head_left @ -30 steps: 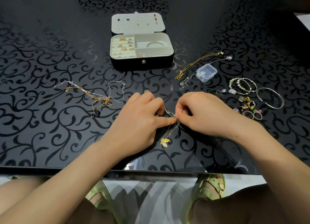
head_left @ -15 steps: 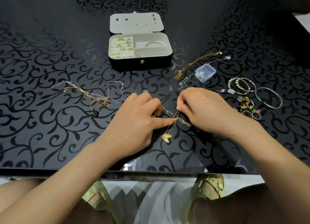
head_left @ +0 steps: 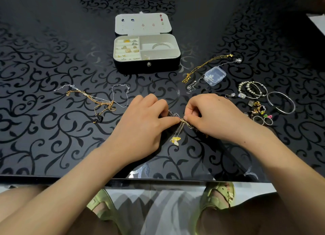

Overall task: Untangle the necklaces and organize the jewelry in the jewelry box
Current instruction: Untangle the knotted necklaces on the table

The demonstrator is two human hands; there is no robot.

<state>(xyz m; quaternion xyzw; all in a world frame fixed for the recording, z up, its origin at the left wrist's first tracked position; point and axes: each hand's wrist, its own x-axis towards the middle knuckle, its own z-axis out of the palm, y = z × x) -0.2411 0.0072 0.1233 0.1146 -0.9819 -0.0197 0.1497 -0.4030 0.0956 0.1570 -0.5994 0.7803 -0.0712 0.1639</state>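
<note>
My left hand (head_left: 142,125) and my right hand (head_left: 216,117) meet at the table's middle, both pinching a knot of tangled gold and silver chains (head_left: 181,123). A yellow butterfly pendant (head_left: 175,140) hangs from that knot onto the table. Farther back stands the open black jewelry box (head_left: 147,65), with rings in its left compartments and a bangle in the right one. A second tangle of gold and silver necklaces (head_left: 103,102) with a black pendant lies to the left.
A gold necklace (head_left: 205,65) and a thin silver one lie right of the box, by a small clear plastic case (head_left: 214,76). Bracelets (head_left: 253,90), a silver bangle (head_left: 281,102), earrings and rings (head_left: 260,111) cluster at the right. The table's front edge runs just below my forearms.
Both hands have kept working the knot, my right hand drawing back in toward my left fingertip after pulling the chains slightly apart. The rest of the jewelry has not moved.
</note>
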